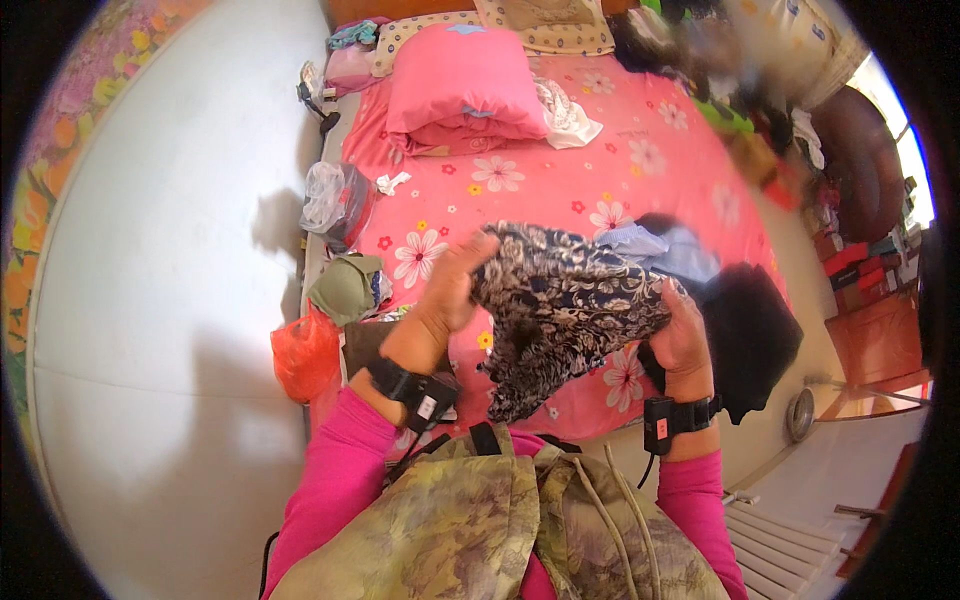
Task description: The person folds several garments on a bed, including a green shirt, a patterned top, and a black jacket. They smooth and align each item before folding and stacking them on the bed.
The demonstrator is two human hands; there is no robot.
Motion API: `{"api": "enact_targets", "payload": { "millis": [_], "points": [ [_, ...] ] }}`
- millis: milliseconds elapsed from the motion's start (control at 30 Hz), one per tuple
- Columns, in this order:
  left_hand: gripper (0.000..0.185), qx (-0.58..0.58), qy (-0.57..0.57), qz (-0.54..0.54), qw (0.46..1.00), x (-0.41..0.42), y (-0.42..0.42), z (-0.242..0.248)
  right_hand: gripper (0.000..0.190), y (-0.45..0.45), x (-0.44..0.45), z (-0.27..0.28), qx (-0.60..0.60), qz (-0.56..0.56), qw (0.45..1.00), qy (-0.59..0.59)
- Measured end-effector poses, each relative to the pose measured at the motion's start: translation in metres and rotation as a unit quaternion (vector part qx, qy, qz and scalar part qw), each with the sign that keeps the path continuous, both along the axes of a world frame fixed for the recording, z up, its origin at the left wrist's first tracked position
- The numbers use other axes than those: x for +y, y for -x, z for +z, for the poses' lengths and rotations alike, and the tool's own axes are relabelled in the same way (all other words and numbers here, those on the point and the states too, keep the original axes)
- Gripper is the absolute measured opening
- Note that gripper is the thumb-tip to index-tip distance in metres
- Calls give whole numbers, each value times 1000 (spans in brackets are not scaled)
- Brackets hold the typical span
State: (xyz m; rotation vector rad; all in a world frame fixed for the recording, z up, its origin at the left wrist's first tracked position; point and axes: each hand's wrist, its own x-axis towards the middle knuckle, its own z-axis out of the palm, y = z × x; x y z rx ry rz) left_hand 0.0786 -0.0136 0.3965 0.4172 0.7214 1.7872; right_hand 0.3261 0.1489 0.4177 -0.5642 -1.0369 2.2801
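Observation:
Between my two hands hangs a dark garment with a pale floral print (574, 289), its lower part bunched and drooping toward me. My left hand (456, 281) grips its left edge, slightly blurred. At the opposite edge my right hand (681, 330) pinches the cloth, thumb on top. Beneath the garment spreads a pink flowered bedsheet (420, 202). Just past my right hand lie a black garment (750, 337) and a light blue garment (667, 251). To the left of my left hand are an olive-green bra (349, 289) and a folded dark brown cloth (375, 349).
A rolled pink quilt (465, 90) lies near the pillows (551, 34). Along the wall side sit a red plastic bag (304, 356), a clear plastic bag (328, 199) and a small black fan (322, 112). Blurred clothes (720, 56) crowd the far right; red boxes (859, 270) stand beyond the bed.

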Motion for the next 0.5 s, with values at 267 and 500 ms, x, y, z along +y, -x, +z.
{"api": "enact_targets", "payload": {
  "millis": [267,500],
  "points": [
    [24,186,-118,238,946,-30,-10,99,33,5,4,4,2,-15,1000,4],
    [66,103,-529,-153,828,-42,-122,173,37,20,-7,-18,8,20,999,35]
  ]
}}
